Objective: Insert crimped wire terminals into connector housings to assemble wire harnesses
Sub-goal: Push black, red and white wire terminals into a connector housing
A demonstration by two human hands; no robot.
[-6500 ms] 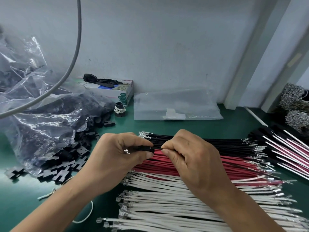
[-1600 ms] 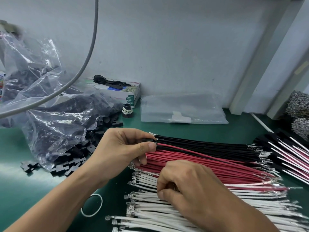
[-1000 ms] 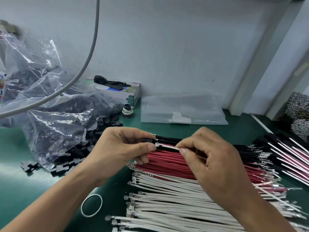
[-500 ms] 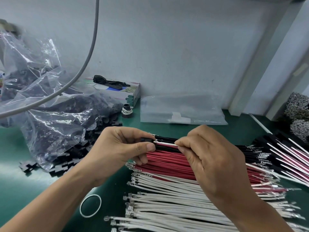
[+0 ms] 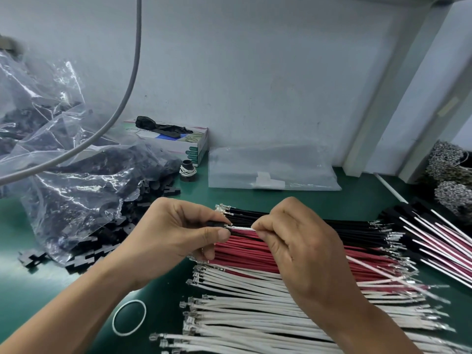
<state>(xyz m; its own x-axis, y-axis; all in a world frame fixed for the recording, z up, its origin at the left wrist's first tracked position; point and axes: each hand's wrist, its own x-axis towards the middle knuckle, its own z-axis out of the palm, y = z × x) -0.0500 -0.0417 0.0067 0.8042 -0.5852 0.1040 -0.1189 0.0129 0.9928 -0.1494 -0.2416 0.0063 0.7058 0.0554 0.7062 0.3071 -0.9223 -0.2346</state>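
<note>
- Since a moment ago the right hand (image 5: 304, 241) has lifted off the flat row of white wires below it, bringing one thin white insulated wire (image 5: 241, 228) up level with the left hand (image 5: 178, 233).
- The right hand now pinches that white wire between thumb and forefinger, close to its front end.
- The left hand grips a small black plastic connector housing (image 5: 216, 224) between thumb and fingers; most of the housing is hidden.
- The wire's metal tip now sits right at the housing's opening, just between the two hands. Whether it is fully seated cannot be told.
- This suggests the insertion step is under way and needs a straight final push.
- Beneath both hands lie rows of black wires (image 5: 293, 221), red wires (image 5: 245, 251) and white wires (image 5: 245, 310) on the green bench mat (image 5: 38, 290).
- Left of the left hand, a clear plastic bag of black housings (image 5: 76, 185) spills open.
</note>
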